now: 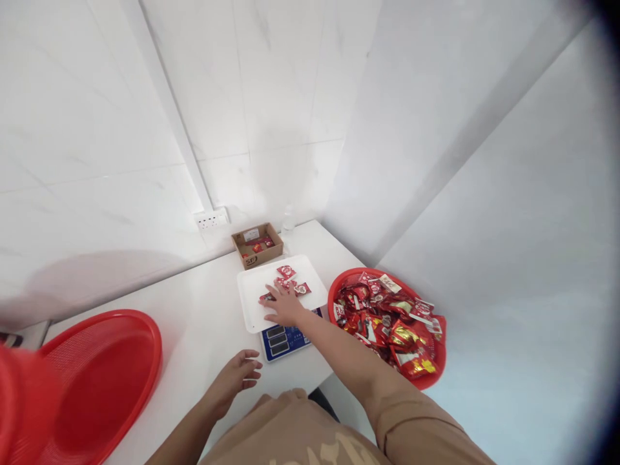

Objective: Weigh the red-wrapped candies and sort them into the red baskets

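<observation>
Spread over a white tray [252, 284], my right hand [285, 306] has its fingers apart and touches or hovers just above small red packets [285, 272]. Several packets lie around its fingertips; one is partly hidden beneath the hand. The tray rests on a scale with a blue front panel [285, 342]. My left hand [236, 376] is at the table's near side, left of the panel, with its fingers apart and nothing in it.
A red basket [334, 290] heaped with red and gold packets stands at the right. Behind the tray are a cardboard box [264, 255] holding a few packets and a clear bottle [289, 221]. A large red basket [154, 342] is at the left.
</observation>
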The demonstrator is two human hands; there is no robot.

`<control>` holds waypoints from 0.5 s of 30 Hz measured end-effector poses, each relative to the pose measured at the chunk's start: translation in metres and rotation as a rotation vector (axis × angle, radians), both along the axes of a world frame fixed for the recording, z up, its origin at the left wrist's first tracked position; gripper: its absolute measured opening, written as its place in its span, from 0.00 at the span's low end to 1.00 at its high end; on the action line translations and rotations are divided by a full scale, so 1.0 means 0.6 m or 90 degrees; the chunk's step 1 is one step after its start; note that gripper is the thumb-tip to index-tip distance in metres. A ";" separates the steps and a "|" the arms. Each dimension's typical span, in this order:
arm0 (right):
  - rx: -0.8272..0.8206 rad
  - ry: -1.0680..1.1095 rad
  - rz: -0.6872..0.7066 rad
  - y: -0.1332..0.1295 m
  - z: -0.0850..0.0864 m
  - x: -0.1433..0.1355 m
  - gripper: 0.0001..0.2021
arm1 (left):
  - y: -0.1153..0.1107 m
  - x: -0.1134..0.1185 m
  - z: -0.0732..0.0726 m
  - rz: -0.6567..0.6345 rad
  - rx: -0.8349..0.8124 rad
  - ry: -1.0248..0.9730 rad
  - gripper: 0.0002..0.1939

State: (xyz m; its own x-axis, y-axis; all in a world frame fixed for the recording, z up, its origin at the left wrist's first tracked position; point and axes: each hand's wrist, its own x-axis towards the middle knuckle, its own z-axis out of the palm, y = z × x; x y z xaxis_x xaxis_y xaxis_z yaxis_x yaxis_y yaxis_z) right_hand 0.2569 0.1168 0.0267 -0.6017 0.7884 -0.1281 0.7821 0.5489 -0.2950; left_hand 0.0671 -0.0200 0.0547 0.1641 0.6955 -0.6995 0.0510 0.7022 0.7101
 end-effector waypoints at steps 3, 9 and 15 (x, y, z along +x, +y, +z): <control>0.009 -0.024 0.002 -0.008 -0.010 0.003 0.23 | 0.001 0.000 -0.002 -0.003 0.009 -0.007 0.22; 0.000 -0.008 -0.145 0.009 -0.009 0.036 0.27 | -0.003 -0.014 0.000 0.028 0.012 -0.004 0.24; -0.055 0.005 -0.229 -0.011 -0.012 0.076 0.29 | 0.005 -0.042 0.006 0.041 0.050 0.054 0.24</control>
State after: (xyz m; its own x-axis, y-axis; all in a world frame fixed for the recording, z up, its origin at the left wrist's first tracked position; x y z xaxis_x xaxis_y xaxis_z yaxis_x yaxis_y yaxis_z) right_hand 0.3028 0.1102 0.0196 -0.2898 0.9359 -0.2000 0.9179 0.2126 -0.3350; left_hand 0.0419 -0.0168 0.0581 0.0594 0.7557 -0.6522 0.0700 0.6485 0.7579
